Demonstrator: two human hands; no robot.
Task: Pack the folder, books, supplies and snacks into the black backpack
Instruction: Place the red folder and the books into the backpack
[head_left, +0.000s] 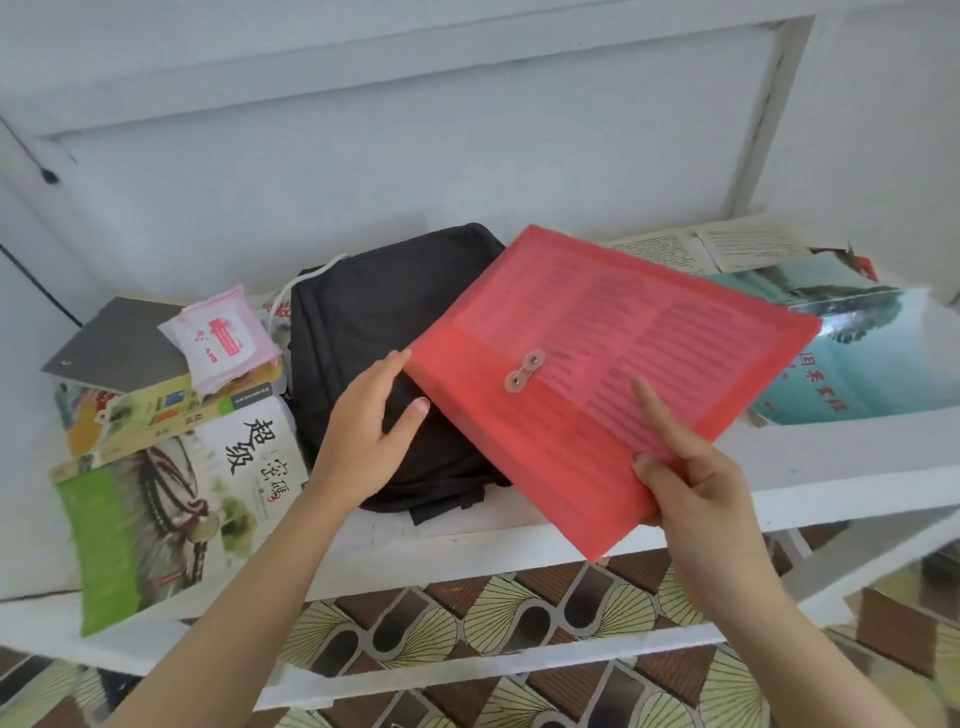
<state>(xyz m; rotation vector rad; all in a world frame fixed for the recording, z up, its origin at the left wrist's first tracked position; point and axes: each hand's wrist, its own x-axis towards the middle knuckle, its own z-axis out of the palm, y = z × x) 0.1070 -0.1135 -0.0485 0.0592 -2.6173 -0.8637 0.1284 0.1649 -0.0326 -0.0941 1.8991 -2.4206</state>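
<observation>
Folder (613, 374) pinched in right fingers (660, 421) (over backpack (363, 322)).

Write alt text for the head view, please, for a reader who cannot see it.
A person's right hand holds a red folder over a black backpack on a white shelf; the left hand rests on the backpack. Books lie either side.
</observation>
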